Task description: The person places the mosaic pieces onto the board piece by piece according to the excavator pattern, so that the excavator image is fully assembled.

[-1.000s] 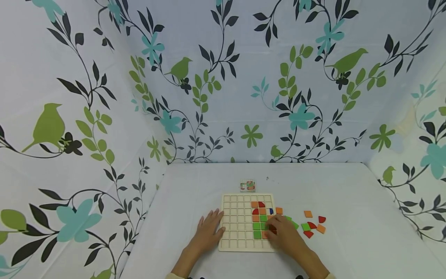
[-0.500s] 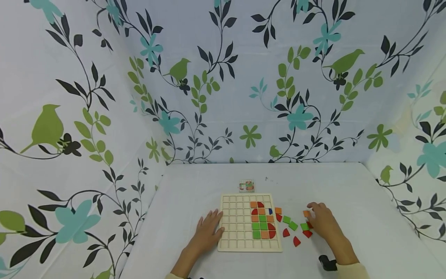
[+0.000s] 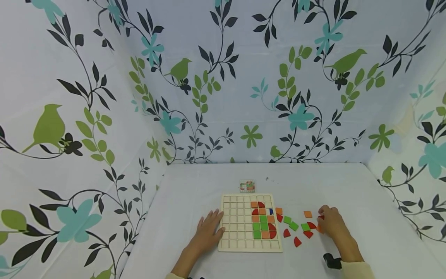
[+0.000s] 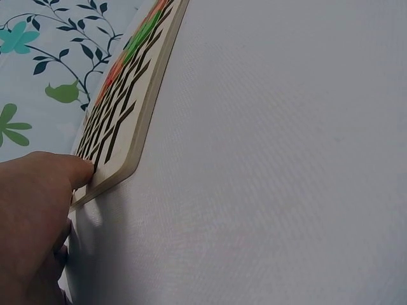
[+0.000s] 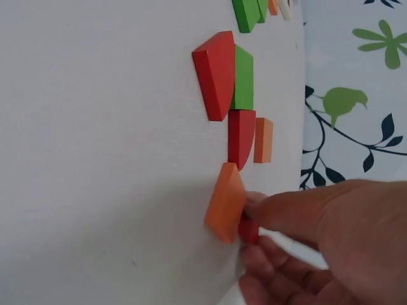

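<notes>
My left hand (image 3: 205, 231) rests along the left edge of a wooden grid board (image 3: 237, 244), fingers spread. In the left wrist view its thumb (image 4: 76, 170) lies on the board's top near a corner. My right hand (image 3: 334, 224) is at the far right of the loose pieces. Its thumb and fingers pinch a red quarter-circle piece (image 5: 248, 231), mostly hidden by them. An orange square tile (image 5: 226, 203) lies right beside those fingertips. Orange, green, red and blue pieces fill several cells on the board's right side, among them a green tile (image 3: 256, 235).
Loose pieces lie between board and right hand, including an orange tile (image 3: 308, 214), a green tile (image 3: 294, 226) and a red quarter-circle (image 3: 297, 241). A small picture card (image 3: 247, 186) lies behind the board. Patterned cloth (image 3: 223, 116) hangs behind the white table (image 3: 181, 186).
My right hand has left the board's right side, where two red pieces now show, and moved right past the orange tile to the red quarter-circle piece. The left hand has stayed put.
</notes>
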